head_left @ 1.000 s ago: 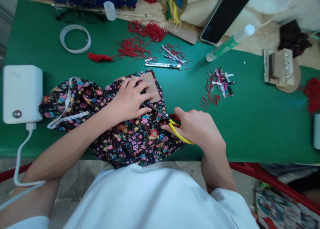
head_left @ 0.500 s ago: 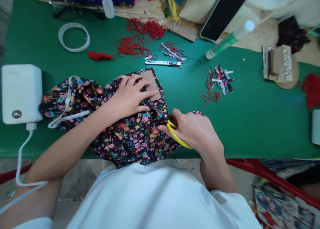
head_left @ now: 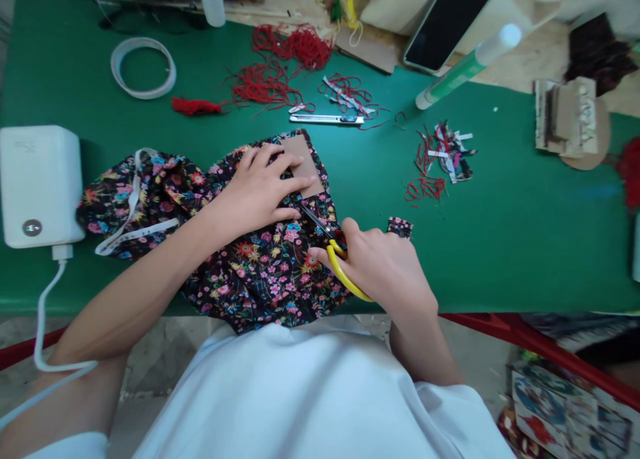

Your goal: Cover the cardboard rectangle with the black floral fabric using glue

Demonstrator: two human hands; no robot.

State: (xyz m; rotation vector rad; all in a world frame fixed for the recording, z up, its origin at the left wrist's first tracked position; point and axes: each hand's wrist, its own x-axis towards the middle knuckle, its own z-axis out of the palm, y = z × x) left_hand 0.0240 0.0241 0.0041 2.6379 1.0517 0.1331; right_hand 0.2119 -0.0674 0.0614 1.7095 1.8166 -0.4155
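my floral fabric (head_left: pixel 270 265) reaches the near edge of the green table (head_left: pixel 500 245). my left hand (head_left: pixel 265 182) spreads flat, pressing the cardboard piece (head_left: pixel 311 179) on it; my right hand (head_left: pixel 383 262) is closed round the scissors (head_left: pixel 343 277). room opens rightward; more of the floral scrap (head_left: pixel 401 227) shows than before.

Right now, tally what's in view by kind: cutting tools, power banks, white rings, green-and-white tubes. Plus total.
Cutting tools: 2 (scissors, slide-blade knife)
Power bank: 1
White ring: 1
Green-and-white tube: 1
Total: 5
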